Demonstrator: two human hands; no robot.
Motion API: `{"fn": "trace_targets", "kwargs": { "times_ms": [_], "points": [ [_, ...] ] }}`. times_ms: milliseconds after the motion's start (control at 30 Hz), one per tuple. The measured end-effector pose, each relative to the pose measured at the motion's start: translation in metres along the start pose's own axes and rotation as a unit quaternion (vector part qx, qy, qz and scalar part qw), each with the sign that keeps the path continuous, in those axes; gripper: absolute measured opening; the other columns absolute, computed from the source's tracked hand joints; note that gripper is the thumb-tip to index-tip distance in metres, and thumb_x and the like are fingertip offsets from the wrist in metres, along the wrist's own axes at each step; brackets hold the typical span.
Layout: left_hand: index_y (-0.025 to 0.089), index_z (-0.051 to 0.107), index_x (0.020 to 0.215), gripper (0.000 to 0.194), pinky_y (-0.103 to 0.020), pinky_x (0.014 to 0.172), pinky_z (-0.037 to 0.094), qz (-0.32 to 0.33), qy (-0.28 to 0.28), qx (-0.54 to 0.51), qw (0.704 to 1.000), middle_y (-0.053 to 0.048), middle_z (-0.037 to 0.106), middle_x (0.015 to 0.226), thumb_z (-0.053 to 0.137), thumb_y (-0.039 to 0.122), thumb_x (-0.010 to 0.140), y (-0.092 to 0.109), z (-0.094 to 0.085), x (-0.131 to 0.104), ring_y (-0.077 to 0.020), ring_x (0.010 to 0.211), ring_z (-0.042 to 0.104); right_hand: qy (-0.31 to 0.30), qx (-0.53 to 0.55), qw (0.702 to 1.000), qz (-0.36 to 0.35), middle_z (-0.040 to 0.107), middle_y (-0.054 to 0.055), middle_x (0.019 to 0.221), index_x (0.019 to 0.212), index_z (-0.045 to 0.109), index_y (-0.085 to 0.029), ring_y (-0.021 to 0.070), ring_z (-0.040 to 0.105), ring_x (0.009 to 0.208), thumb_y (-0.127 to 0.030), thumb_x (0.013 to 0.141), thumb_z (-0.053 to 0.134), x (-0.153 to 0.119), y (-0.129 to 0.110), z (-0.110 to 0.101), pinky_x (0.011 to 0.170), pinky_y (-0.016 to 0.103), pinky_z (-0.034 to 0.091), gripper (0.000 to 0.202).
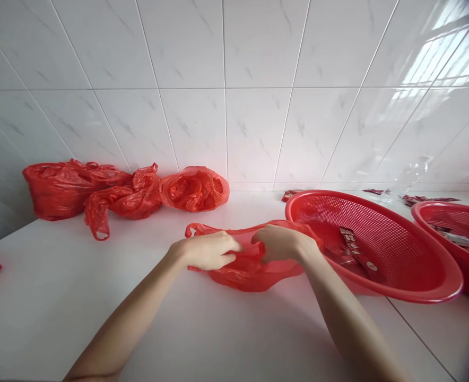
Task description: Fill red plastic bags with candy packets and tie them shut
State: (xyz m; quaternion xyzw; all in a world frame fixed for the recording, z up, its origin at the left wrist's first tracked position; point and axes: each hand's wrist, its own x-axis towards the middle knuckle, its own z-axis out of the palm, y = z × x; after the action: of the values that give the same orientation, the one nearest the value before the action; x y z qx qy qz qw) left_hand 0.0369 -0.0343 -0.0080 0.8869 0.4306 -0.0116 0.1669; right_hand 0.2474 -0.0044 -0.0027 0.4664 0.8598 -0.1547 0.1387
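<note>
A thin red plastic bag [238,278] lies spread on the white counter in front of me, its mouth facing up. My left hand [208,250] reaches over its left side, thumb and fingers apart, fingertips inside the mouth. On the other side my right hand [278,244] dips in with fingers curled; a bunched bit of red plastic shows between its fingers and thumb. The bag's right end touches a large red plastic basket [397,233] with holes in its wall. Inside that basket lie dark red printed packets [349,240]. Some fingertips are hidden in the bag.
Several filled red plastic bags [63,188] stand along the tiled wall at the back left. Another red basket [457,209] with packets is at the right edge. Small packets [292,195] and a clear plastic bottle [411,172] lie behind the baskets.
</note>
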Motion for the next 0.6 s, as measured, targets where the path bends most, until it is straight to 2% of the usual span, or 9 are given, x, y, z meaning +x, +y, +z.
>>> {"fn": "trace_targets", "kwargs": {
  "times_ms": [100,233,367,433,500,533,600],
  "points": [
    [0.025,0.068,0.084,0.027,-0.029,0.067,0.044,0.077,0.043,0.001,0.996,0.000,0.068,0.077,0.042,0.017,0.088,-0.001,0.000,0.001,-0.0185,0.072,0.062,-0.052,-0.016,0.998,0.011,0.069,0.007,0.111,0.119,0.068,-0.022,0.0251,0.065,0.095,-0.029,0.074,0.072,0.017,0.001,0.007,0.061,0.027,0.043,0.046],
    [0.022,0.067,0.072,0.027,-0.033,0.084,0.047,0.090,0.133,0.074,0.984,-0.003,0.069,0.079,0.048,0.008,0.084,-0.013,0.003,0.009,-0.0220,0.089,0.062,-0.064,-0.051,0.996,0.022,0.071,0.009,0.094,0.104,0.074,-0.018,0.0252,0.067,0.085,-0.011,0.074,0.064,0.028,-0.003,0.014,0.061,0.028,0.042,0.032],
    [0.023,0.073,0.081,0.030,-0.037,0.102,0.043,0.122,0.177,0.104,0.971,-0.003,0.074,0.097,0.048,0.006,0.084,-0.020,0.003,0.012,-0.0215,0.111,0.057,-0.053,-0.074,0.996,0.022,0.070,0.009,0.082,0.089,0.073,-0.014,0.0235,0.066,0.077,-0.004,0.075,0.058,0.026,-0.008,0.015,0.060,0.028,0.041,0.023],
    [0.024,0.074,0.089,0.034,-0.043,0.115,0.033,0.118,0.179,0.115,0.970,-0.001,0.074,0.107,0.048,0.004,0.083,-0.023,0.001,0.011,-0.0211,0.123,0.052,-0.036,-0.081,0.996,0.013,0.069,0.008,0.080,0.089,0.072,-0.014,0.0228,0.065,0.078,-0.007,0.077,0.057,0.022,-0.011,0.014,0.062,0.029,0.041,0.020],
    [0.026,0.074,0.097,0.040,-0.049,0.122,0.018,0.086,0.159,0.120,0.976,0.001,0.073,0.112,0.049,0.002,0.077,-0.030,0.001,0.011,-0.0217,0.133,0.046,0.002,-0.091,0.996,-0.008,0.067,0.006,0.076,0.085,0.070,-0.016,0.0215,0.064,0.075,-0.010,0.079,0.057,0.013,-0.014,0.012,0.066,0.030,0.042,0.015],
    [0.027,0.074,0.101,0.044,-0.051,0.123,0.013,0.064,0.144,0.117,0.981,0.001,0.072,0.113,0.049,0.001,0.075,-0.034,0.002,0.011,-0.0220,0.135,0.044,0.033,-0.099,0.994,-0.025,0.065,0.004,0.072,0.081,0.069,-0.016,0.0206,0.063,0.072,-0.011,0.080,0.056,0.009,-0.016,0.010,0.068,0.031,0.042,0.014],
    [0.030,0.073,0.108,0.049,-0.052,0.123,0.012,0.020,0.110,0.098,0.989,0.002,0.071,0.116,0.051,0.004,0.073,-0.043,0.004,0.011,-0.0224,0.135,0.045,0.120,-0.112,0.985,-0.062,0.062,0.003,0.064,0.074,0.067,-0.017,0.0194,0.061,0.068,-0.010,0.082,0.053,-0.001,-0.018,0.007,0.073,0.032,0.044,0.018]
  ]
}}
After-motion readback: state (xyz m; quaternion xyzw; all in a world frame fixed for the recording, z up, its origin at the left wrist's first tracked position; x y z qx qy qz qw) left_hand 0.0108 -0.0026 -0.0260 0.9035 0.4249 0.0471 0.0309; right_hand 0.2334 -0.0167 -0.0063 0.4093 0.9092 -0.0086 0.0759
